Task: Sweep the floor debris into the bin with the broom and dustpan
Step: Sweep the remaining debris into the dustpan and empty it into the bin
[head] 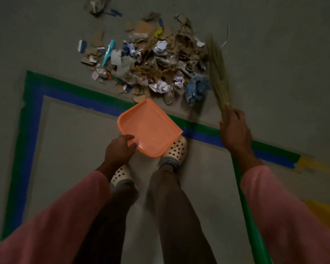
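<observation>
A heap of debris [151,63], torn cardboard, crumpled paper and plastic scraps, lies on the grey floor ahead of my feet. My left hand [119,149] grips the near edge of an orange dustpan [149,126], held above my right shoe with its open lip toward the heap. My right hand [234,130] holds the broom [218,73] where the straw bristles meet its green handle, which runs back under my right sleeve. The bristles reach the right side of the heap, next to a blue rag. No bin is in view.
Green and blue tape lines [34,115] mark a corner on the floor between me and the heap. Yellow tape patches [312,164] lie at the right. A smaller scrap cluster [98,6] sits at the top left. My two spotted shoes stand inside the taped area.
</observation>
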### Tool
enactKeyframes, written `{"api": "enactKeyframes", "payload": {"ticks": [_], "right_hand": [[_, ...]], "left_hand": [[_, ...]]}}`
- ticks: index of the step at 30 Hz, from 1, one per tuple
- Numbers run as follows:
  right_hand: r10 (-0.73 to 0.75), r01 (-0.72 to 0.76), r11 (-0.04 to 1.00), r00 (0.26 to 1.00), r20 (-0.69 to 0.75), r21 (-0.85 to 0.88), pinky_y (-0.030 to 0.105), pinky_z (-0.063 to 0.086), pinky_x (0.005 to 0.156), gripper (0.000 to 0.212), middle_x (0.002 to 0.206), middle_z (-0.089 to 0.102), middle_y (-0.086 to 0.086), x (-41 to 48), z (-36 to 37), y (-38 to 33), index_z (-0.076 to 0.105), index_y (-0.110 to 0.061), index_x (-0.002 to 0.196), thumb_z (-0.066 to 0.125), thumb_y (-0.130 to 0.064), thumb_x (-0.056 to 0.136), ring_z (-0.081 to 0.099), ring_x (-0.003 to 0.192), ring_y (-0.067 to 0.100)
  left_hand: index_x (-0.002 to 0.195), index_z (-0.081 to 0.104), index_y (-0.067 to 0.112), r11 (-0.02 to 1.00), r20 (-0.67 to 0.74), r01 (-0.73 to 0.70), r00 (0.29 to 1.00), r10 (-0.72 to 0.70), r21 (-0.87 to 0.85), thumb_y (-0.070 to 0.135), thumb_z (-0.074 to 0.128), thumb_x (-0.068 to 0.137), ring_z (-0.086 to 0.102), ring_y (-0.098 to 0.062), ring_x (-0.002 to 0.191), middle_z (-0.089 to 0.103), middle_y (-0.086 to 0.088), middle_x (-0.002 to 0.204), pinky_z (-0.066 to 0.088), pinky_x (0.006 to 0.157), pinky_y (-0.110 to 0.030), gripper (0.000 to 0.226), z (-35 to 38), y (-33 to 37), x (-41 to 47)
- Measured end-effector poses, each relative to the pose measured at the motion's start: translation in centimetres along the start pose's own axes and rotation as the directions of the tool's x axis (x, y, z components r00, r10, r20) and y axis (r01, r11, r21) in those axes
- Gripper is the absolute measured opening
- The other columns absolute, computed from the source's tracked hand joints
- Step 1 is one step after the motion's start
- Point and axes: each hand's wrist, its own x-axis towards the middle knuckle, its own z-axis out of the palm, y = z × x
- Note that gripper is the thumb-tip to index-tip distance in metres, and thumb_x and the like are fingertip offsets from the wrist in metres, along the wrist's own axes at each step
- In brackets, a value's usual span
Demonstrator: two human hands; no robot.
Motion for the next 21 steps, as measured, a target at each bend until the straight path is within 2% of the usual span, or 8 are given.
{"api": "enactKeyframes", "payload": {"ticks": [7,12,18,21], "right_hand": [[0.023,-0.024,1.000,1.000,0.019,0.012,0.048,0.047,0.092,0.059,0.150,0.036,0.007,5.9,6.6,0.9,0.034,-0.030,0.154,0.056,-0.025,0.100,0.059,0.110,0.044],[-0.096,0.091,0.994,0.991,0.091,0.060,0.047,0.046,0.094,0.061,0.147,0.041,0.008,7.4,9.8,0.7,0.037,-0.027,0.155,0.058,-0.022,0.098,0.056,0.118,0.039],[-0.182,0.150,0.969,0.971,0.157,0.194,0.042,0.049,0.095,0.062,0.147,0.045,0.009,1.7,12.2,1.3,0.037,-0.027,0.156,0.060,-0.025,0.098,0.053,0.126,0.031],[-0.168,0.136,0.936,0.983,0.074,0.324,0.038,0.048,0.101,0.059,0.147,0.047,0.008,-2.0,11.6,2.8,0.040,-0.026,0.155,0.060,-0.025,0.100,0.051,0.130,0.023]], "left_hand": [[0.130,0.063,0.023,0.999,-0.084,-0.049,0.995,0.050,0.011,0.039,0.064,0.095,0.062,-0.036,0.115,0.068,-0.013,0.123,0.048,0.091,-0.041,0.038,4.5,0.5,9.0],[0.123,0.061,0.025,0.996,-0.084,-0.082,0.993,0.083,0.021,0.037,0.066,0.093,0.063,-0.034,0.110,0.068,-0.012,0.116,0.047,0.086,-0.041,0.033,5.1,0.8,12.6],[0.116,0.061,0.031,0.996,-0.097,-0.091,0.991,0.089,-0.019,0.039,0.066,0.091,0.064,-0.030,0.103,0.068,-0.005,0.106,0.047,0.083,-0.038,0.026,4.3,1.3,13.1],[0.113,0.062,0.032,0.994,-0.103,-0.101,0.990,0.096,-0.038,0.037,0.067,0.090,0.064,-0.028,0.100,0.068,-0.003,0.104,0.046,0.079,-0.037,0.024,3.6,1.7,12.6]]}}
